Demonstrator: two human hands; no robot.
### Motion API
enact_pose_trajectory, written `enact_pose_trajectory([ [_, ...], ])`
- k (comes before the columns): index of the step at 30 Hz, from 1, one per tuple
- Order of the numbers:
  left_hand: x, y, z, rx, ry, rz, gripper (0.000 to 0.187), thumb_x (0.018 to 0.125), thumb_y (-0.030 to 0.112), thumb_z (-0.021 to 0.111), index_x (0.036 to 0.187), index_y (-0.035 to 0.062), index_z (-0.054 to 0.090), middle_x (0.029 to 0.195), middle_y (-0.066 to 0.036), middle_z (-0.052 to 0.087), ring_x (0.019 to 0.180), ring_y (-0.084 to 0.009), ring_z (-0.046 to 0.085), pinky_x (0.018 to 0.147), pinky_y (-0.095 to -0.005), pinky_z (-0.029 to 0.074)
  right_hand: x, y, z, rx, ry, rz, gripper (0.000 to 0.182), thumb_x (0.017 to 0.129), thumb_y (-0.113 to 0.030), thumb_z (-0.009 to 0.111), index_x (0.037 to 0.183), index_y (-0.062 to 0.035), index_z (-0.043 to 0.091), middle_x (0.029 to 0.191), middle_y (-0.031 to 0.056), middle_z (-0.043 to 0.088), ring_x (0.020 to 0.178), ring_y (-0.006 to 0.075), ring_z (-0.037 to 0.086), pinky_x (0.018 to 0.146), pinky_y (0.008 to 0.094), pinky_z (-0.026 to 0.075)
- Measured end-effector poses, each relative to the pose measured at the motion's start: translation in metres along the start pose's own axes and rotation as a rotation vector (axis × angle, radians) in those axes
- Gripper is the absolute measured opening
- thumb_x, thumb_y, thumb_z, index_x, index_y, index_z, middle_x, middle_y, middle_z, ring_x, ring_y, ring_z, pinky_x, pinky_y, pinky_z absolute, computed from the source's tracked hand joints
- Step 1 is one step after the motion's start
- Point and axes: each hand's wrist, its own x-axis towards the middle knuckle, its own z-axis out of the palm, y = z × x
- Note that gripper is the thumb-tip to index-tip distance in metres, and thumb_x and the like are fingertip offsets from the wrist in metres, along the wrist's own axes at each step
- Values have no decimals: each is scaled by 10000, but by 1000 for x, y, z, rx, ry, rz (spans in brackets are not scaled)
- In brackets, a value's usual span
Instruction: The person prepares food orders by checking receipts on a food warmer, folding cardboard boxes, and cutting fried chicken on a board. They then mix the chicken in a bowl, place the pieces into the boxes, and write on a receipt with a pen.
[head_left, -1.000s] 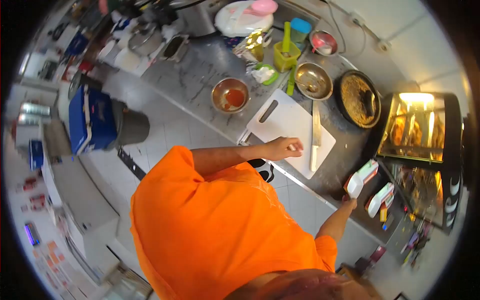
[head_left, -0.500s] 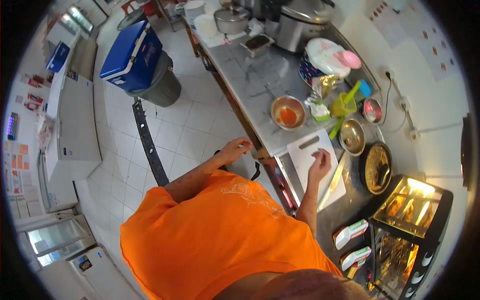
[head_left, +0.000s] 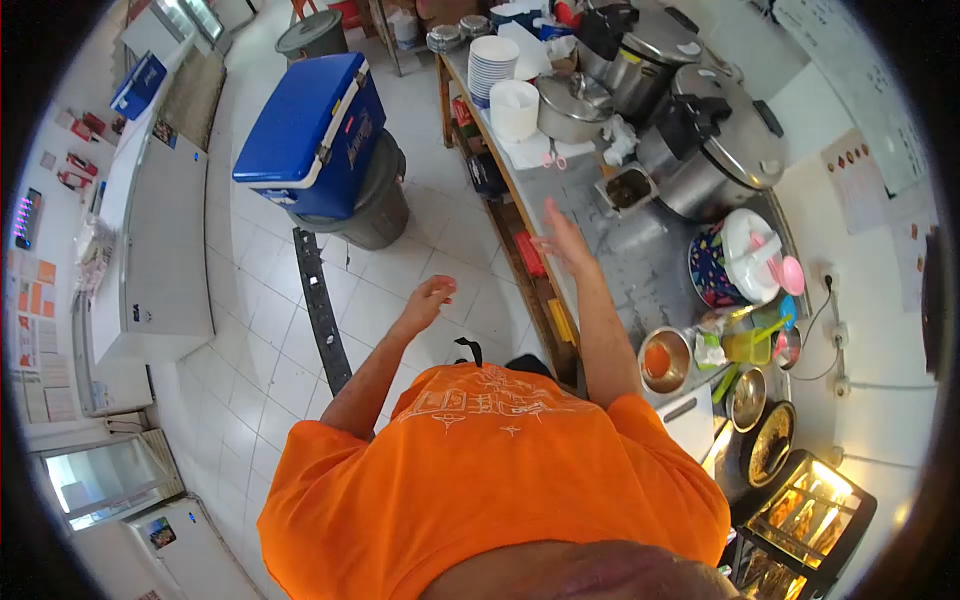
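Note:
My left hand point(head_left: 433, 300) is held out over the tiled floor, its fingers loosely bent with nothing visible in them. Farther forward, my right hand point(head_left: 563, 240) stretches along the front edge of the steel counter point(head_left: 640, 250), empty and with fingers apart. Beyond its fingertips, pink-handled scissors point(head_left: 555, 159) lie beside a white paper roll point(head_left: 513, 110). A small metal tray of dark contents point(head_left: 630, 188) sits to their right. Nearer my body, a steel bowl with red sauce point(head_left: 664, 360) stands by a white cutting board point(head_left: 688, 425).
A blue cooler point(head_left: 300, 140) rests on a grey bin point(head_left: 375, 215) ahead on the left. Pressure cookers point(head_left: 720, 150), a lidded pot point(head_left: 574, 108) and stacked plates point(head_left: 492, 68) crowd the counter. A lit glass food warmer point(head_left: 805, 520) stands at right. White freezers point(head_left: 160, 220) line the left.
My body has turned and moved forward along the counter. The right hand has left the space over the cutting board and reaches farther ahead; the board, bowl and warmer now appear lower right.

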Motion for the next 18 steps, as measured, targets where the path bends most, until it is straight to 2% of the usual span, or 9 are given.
enact_pose_trajectory([
  [2, 40, 16, 5, 91, -82, -16, 389, 876, 377, 563, 1158, 108, 563, 1047, -30, 603, 881, -142, 574, 699, -297, 436, 63, -22, 0, 310, -4, 105, 976, 765, -679, 573, 1458, -95, 209, 1458, 215, 244, 1065, 373, 555, 775, 425, 500],
  [3, 62, 25, 9, 174, -163, -30, 404, 892, 412, 545, 1182, 130, 550, 1094, -28, 601, 905, -152, 573, 750, -318, 437, 96, -35, 0, 311, -10, 101, 976, 765, -679, 573, 1458, -95, 209, 1458, 215, 244, 1065, 373, 555, 775, 425, 500],
  [5, 110, 39, 18, 129, -179, -56, 412, 897, 421, 534, 1199, 139, 538, 1120, -30, 590, 935, -151, 565, 765, -325, 434, 161, -59, -2, 377, 34, 190, 1140, 692, -718, 617, 1482, -112, 61, 1501, 197, 105, 1113, 483, 490, 834, 515, 474],
  [6, 134, 46, 21, 81, -201, -84, 421, 902, 430, 524, 1215, 148, 527, 1146, -32, 578, 964, -151, 557, 781, -332, 431, 193, -69, -1, 434, 6, 204, 1172, 673, -712, 641, 1481, -121, 31, 1502, 190, 110, 1109, 542, 461, 874, 570, 440],
  [9, 203, 76, 19, -216, -252, -219, 447, 908, 473, 500, 1233, 165, 507, 1163, -36, 564, 1008, -166, 538, 819, -358, 417, 273, -84, 7, 497, -36, 277, 1166, 672, -702, 647, 1482, -134, 29, 1505, 186, 101, 1118, 545, 452, 888, 571, 434],
  [10, 222, 87, 17, -211, -239, -218, 447, 908, 473, 500, 1233, 165, 507, 1163, -36, 564, 1008, -166, 538, 819, -358, 417, 302, -78, 7, 517, -85, 304, 994, 743, -582, 628, 1460, -133, 104, 1449, 228, 210, 1057, 532, 515, 879, 573, 452],
  [12, 257, 108, 6, -544, -162, -302, 484, 902, 519, 488, 1240, 174, 496, 1174, -43, 561, 1022, -192, 538, 857, -383, 399, 345, -57, 13, 589, -63, 271, 856, 783, -469, 592, 1423, -97, 162, 1407, 239, 264, 1027, 532, 531, 861, 570, 476],
  [15, 311, 121, -17, -699, -28, -353, 511, 898, 542, 483, 1256, 177, 476, 1188, -46, 557, 1056, -199, 527, 878, -403, 386, 333, -69, 13, 624, 38, 330, 536, 829, -170, 456, 1298, 18, 279, 1267, 269, 395, 969, 524, 564, 805, 536, 550],
  [18, 370, 113, -42, -777, 98, -334, 531, 906, 505, 487, 1305, 157, 438, 1244, -68, 532, 1154, -234, 482, 934, -404, 368, 304, -45, 0, 709, -34, 164, 514, 832, -128, 433, 1278, 83, 289, 1205, 284, 453, 995, 513, 559, 789, 526, 567],
])
